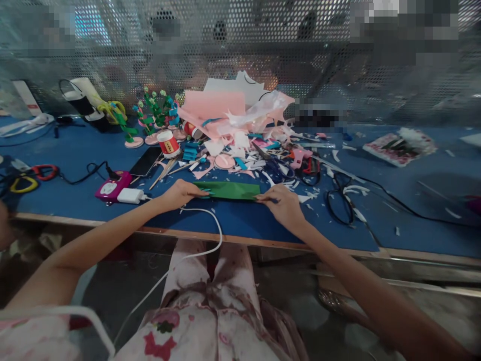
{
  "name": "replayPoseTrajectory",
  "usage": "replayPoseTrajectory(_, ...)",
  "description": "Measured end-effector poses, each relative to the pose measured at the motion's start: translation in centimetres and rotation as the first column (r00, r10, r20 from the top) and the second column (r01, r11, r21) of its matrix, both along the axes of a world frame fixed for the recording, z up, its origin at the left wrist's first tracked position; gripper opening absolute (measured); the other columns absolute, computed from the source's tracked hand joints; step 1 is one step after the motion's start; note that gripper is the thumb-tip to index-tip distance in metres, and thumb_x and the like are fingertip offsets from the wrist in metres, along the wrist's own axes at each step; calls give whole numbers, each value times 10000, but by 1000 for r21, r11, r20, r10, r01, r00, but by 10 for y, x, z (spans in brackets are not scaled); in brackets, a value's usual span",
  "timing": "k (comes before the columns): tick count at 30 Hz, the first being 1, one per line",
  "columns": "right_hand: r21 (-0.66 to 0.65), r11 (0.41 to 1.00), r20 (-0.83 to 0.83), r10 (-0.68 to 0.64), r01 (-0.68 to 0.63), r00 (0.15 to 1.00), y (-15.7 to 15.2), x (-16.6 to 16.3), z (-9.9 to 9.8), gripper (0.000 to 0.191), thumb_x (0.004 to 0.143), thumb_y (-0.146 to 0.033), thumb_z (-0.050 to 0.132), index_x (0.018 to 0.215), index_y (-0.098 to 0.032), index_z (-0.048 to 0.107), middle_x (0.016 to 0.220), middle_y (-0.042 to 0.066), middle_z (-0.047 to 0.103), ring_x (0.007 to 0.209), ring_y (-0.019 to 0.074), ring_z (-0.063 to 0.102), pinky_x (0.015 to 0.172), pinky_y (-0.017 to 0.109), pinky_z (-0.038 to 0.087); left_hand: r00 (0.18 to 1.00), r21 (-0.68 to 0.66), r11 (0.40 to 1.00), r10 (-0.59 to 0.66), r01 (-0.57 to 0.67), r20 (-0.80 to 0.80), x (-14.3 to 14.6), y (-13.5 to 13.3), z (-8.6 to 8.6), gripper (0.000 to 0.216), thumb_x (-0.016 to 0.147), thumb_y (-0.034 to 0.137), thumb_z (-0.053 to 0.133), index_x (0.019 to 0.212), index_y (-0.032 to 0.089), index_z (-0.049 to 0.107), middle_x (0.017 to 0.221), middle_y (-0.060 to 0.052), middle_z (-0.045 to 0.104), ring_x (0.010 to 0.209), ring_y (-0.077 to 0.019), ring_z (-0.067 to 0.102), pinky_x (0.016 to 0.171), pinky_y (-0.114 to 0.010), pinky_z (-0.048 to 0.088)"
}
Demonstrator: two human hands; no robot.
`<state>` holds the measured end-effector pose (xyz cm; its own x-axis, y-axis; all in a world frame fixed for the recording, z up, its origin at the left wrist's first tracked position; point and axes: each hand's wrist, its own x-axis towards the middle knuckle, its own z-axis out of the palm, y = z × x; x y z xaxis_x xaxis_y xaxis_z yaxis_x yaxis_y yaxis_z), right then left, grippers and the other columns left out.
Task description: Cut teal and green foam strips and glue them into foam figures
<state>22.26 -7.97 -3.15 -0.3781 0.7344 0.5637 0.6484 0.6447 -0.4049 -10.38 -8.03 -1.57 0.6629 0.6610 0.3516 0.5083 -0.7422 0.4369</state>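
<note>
A long strip of green paper (229, 190) stretches between my two hands, close above the blue table (240, 218) near its front edge. My left hand (178, 194) pinches the strip's left end. At the opposite end, the fingers of my right hand (282, 204) are closed on the paper's lower right corner. Just beyond the strip lies a heap of pink, white and blue paper scraps (240, 145). A round pink paper disc (224, 161) rests in front of that heap.
Paper flowers (156, 113) on pink bases stand at the back left, near a red-and-white cup (168, 144). A purple power socket (112, 189) with a white plug sits left of my hand; its white cable (216, 220) hangs over the edge. Dark-handled scissors (278, 168) lie right.
</note>
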Motion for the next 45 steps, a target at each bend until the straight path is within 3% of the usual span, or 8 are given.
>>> replayPoseTrajectory(8,-274,957,166,143,-94,976,33,1,25,102,700,-224,673,604,-198,692,594,13,658,572,145,595,540,251,458,981,-85,996,-49,33,-190,7,19,31,299,792,99,527,1044,168,674,849,-49,733,714,-114,674,674,-179,514)
replayPoseTrajectory(13,-25,965,301,258,-263,918,22,2,23,226,794,-122,519,628,-168,666,644,63,622,688,172,558,611,287,463,924,96,971,-174,218,-341,-4,2,16,443,807,31,416,1203,163,565,1115,-99,661,983,-131,643,850,-207,498)
replayPoseTrajectory(18,198,930,335,231,-308,913,3,1,11,317,888,-121,388,703,-151,644,672,82,582,706,170,512,627,284,472,919,175,961,-137,213,-369,-13,-10,-4,425,882,81,319,1256,164,505,1248,-102,580,1146,-125,554,943,-218,459)
replayPoseTrajectory(25,206,940,636,83,-272,767,-16,-2,19,309,898,-95,339,925,-118,646,783,112,587,799,207,530,729,328,474,853,37,970,-193,241,-485,-14,-16,9,489,878,64,290,1330,199,416,1384,-74,447,1286,-121,404,1055,-230,348)
replayPoseTrajectory(30,143,946,745,91,-291,661,-28,-1,31,389,753,-123,508,1119,-21,589,1001,194,579,1007,300,483,921,435,392,853,126,975,-93,182,-513,-10,-26,8,475,916,194,336,1385,126,307,1342,-155,477,1232,-196,478,977,-308,435)
replayPoseTrajectory(36,163,983,628,-40,-81,778,-30,-24,24,422,843,-436,487,856,-61,680,857,186,591,892,287,516,694,367,443,915,324,946,110,23,-388,-1,-23,-14,531,910,199,405,1415,178,239,1010,-105,692,868,-144,677,729,-228,540)
replayPoseTrajectory(41,308,951,545,-174,-3,820,-30,-43,12,407,887,-309,458,577,-131,651,645,137,571,811,249,528,605,330,422,978,355,935,56,19,-202,-5,-14,-34,496,883,165,465,1364,214,358,920,-37,723,920,-107,666,807,-205,528)
replayPoseTrajectory(45,343,938,539,-162,-39,827,-34,-36,9,393,873,-379,476,708,-93,691,758,160,634,816,247,541,641,342,450,991,281,960,18,21,-135,-8,-14,-34,359,887,168,442,1233,175,534,1007,-71,704,946,-136,664,817,-240,537)
